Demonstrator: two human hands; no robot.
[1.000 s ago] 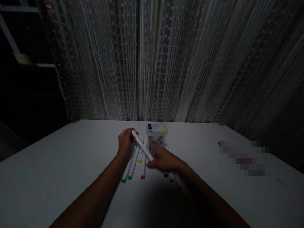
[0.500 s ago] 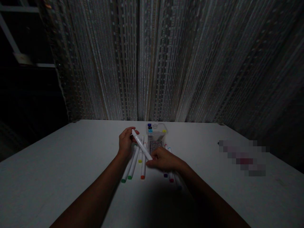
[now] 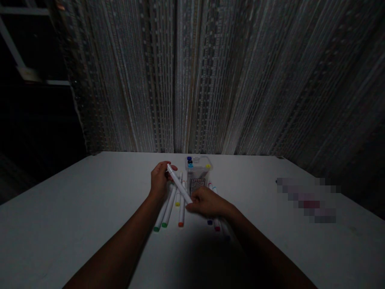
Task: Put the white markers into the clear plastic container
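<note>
A white marker (image 3: pixel 179 185) slants between my two hands above the table. My left hand (image 3: pixel 159 178) is closed on its upper far end, and my right hand (image 3: pixel 206 201) pinches its lower near end. Below and left lie two green-ended markers (image 3: pixel 169 208), a yellow-ended marker (image 3: pixel 177 199) and an orange-ended marker (image 3: pixel 181 214). Partly under my right hand and forearm are more markers, among them a magenta-ended marker (image 3: pixel 217 225) and a dark blue-ended marker (image 3: pixel 209 221). Just behind my hands stands a clear plastic box (image 3: pixel 198 174) holding several markers with coloured ends.
All of this rests on a white table (image 3: pixel 90 192). A blurred-out pinkish object (image 3: pixel 309 202) lies at the right. A striped curtain (image 3: pixel 192 80) hangs behind the table's far edge. The room is dim, and my arms throw a shadow on the front of the table.
</note>
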